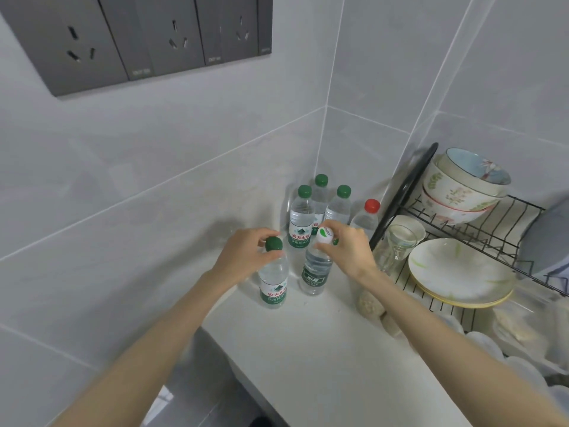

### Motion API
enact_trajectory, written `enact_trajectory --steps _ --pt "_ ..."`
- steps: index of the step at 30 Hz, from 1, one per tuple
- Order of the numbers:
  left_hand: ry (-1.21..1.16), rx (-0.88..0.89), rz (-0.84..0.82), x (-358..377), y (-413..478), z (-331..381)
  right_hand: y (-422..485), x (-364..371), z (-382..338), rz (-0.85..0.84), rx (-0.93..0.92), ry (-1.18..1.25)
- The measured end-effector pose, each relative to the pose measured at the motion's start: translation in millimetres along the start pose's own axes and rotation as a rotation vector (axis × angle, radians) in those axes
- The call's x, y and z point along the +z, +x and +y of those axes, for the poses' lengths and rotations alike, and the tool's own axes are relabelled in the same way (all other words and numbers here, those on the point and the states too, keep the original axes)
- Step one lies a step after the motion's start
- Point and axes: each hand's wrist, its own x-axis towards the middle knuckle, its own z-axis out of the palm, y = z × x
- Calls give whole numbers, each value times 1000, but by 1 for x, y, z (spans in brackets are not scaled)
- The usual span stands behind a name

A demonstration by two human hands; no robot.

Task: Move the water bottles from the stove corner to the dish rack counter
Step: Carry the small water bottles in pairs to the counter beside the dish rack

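Note:
Two water bottles stand on the white counter (308,349) in front of me. My left hand (246,254) grips the neck of a green-capped bottle (273,285) just under its cap. My right hand (346,246) pinches the white cap of a second bottle with a dark green label (315,271). Behind them, in the tiled corner, stand three more green-capped bottles (301,217) in a cluster. A red-capped bottle (368,215) stands right of the cluster, next to the dish rack.
A black wire dish rack (480,238) on the right holds stacked bowls (462,189), plates (458,272), a paper cup and a glass (397,245). Plastic bags of food lie along the counter's right side. Grey wall sockets (138,35) hang above left. The counter edge drops off at lower left.

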Motion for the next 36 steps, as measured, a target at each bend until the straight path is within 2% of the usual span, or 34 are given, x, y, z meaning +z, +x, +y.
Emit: enact_trajectory --steps 4,14,24,32,36 --pt "12 -5 -63 -3 3 0 21 -7 2 64 40 6" --pt "-52 19 -73 -3 5 -4 58 -5 15 138 135 26" --pt "-96 -3 -64 1 2 -11 71 7 15 195 105 85" --pt "-41 -18 -112 4 4 -13 75 -6 22 46 110 179" --pt "-38 13 -97 5 6 -14 66 -14 14 -51 61 76"
